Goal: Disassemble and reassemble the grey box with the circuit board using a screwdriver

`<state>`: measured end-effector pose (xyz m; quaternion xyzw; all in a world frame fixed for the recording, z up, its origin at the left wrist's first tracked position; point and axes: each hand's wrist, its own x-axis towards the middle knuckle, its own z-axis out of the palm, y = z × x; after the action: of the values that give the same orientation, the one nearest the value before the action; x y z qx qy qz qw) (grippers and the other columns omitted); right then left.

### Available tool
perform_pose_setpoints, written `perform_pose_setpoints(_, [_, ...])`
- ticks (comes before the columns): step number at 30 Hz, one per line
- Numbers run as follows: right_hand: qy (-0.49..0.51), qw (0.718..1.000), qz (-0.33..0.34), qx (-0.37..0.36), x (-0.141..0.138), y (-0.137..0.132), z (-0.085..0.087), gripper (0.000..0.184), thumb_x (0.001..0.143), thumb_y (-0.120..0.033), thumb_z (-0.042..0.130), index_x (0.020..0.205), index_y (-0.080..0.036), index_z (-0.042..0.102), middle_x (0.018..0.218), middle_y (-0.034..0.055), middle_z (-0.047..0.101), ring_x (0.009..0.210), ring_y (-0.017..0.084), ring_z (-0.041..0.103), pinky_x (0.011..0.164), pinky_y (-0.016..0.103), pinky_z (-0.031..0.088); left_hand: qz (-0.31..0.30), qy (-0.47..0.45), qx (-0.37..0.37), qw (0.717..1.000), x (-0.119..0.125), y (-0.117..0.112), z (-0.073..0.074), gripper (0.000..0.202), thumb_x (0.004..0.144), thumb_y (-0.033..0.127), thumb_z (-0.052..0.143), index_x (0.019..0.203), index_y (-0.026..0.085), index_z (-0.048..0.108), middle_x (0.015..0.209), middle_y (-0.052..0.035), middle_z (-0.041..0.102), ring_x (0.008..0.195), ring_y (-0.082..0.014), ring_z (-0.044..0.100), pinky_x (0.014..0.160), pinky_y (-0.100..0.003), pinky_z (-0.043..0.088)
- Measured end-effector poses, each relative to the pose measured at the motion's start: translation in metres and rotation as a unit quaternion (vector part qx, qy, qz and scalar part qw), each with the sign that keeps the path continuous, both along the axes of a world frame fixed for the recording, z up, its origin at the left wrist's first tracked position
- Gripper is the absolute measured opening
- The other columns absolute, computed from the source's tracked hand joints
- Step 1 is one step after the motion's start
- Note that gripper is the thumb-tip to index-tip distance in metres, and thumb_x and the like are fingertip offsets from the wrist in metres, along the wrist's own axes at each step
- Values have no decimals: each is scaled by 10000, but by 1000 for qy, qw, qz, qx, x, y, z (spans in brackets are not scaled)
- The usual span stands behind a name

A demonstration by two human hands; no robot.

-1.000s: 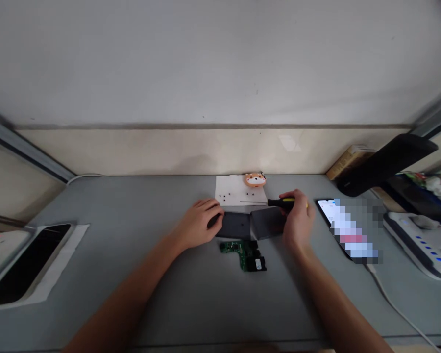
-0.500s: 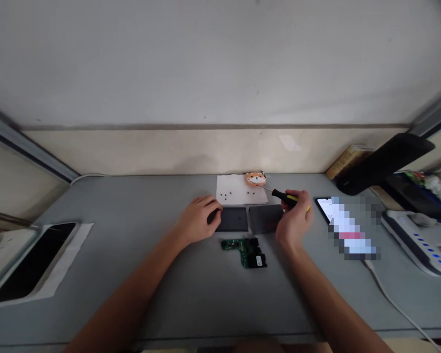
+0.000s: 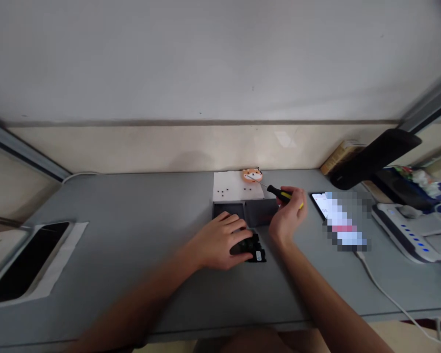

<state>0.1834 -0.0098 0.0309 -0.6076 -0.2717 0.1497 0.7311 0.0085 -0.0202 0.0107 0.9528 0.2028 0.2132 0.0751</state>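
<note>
My left hand (image 3: 220, 240) lies over a green circuit board (image 3: 255, 250) on the grey desk (image 3: 139, 245), fingers curled onto it and hiding most of it. My right hand (image 3: 288, 218) is closed round a black and yellow screwdriver (image 3: 279, 194), its tip pointing up and left toward the white paper (image 3: 235, 191). Two dark grey cover pieces (image 3: 259, 212) lie side by side just beyond my hands. Several small black screws (image 3: 223, 191) sit on the paper.
An orange animal-face trinket (image 3: 252, 174) rests at the paper's far edge. A lit phone (image 3: 338, 223) lies to the right, with a white cable (image 3: 382, 287), a white device with blue lights (image 3: 407, 228) and a black lamp head (image 3: 375, 157). A dark recessed tray (image 3: 25, 260) sits far left.
My left hand has left the dark cover piece and come down toward me onto the circuit board. My right hand has raised the screwdriver slightly; the camera view has shifted a little.
</note>
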Motion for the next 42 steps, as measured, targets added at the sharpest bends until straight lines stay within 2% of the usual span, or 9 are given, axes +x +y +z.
perform_pose_setpoints(8, [-2,999,41,18,1,0,-3,401,920,-536,415,768,-218,605,783,9,603,738,159,545,694,293,405,13,-2,-16,1000,2,1,-4,342,990,470,591,1160,192,694,1054,-85,710,967,-254,623,894,-400,470])
perform_pose_setpoints(13, [26,998,61,13,3,2,1,362,894,-515,454,758,-219,612,773,4,604,689,147,527,661,285,400,19,-28,-11,999,2,2,-3,301,1030,384,513,1156,182,698,1072,-96,714,994,-249,628,907,-402,486])
perform_pose_setpoints(18, [56,996,71,19,7,6,-3,451,881,-618,487,764,-204,624,770,9,602,687,143,528,657,284,393,28,-47,10,998,-1,6,0,255,1042,293,479,1091,185,705,1050,-83,713,970,-225,640,889,-373,485])
perform_pose_setpoints(22, [23,998,64,13,4,3,-3,465,897,-625,469,772,-204,621,770,3,597,713,148,535,681,286,399,72,-63,24,995,-8,16,2,268,1043,235,442,1073,195,705,1014,-81,706,971,-220,645,870,-370,499])
perform_pose_setpoints(27, [-79,992,94,33,-6,-8,4,379,924,-518,467,752,-209,604,744,-4,588,757,154,556,731,290,436,138,-77,23,987,-27,34,2,239,1017,220,463,1052,192,698,1051,-90,686,985,-229,643,895,-399,532])
perform_pose_setpoints(32, [-126,982,128,57,-7,-11,0,339,923,-467,478,742,-208,603,722,-7,583,731,151,559,703,289,451,130,-90,-19,987,-36,44,-4,203,957,165,505,981,194,705,1045,-89,659,998,-228,642,884,-391,569])
perform_pose_setpoints(37, [-117,985,116,49,-7,-7,-3,367,928,-504,467,751,-210,597,744,8,607,762,163,576,722,306,461,110,-114,-32,987,-36,46,-8,229,949,116,470,947,186,687,979,-78,660,987,-223,638,870,-379,572])
perform_pose_setpoints(42, [-96,988,114,42,-7,-5,-1,405,917,-555,462,760,-208,600,765,15,629,780,166,594,743,308,456,115,-122,-31,985,-36,47,-9,208,939,112,490,918,193,680,944,-66,660,946,-213,641,857,-371,569])
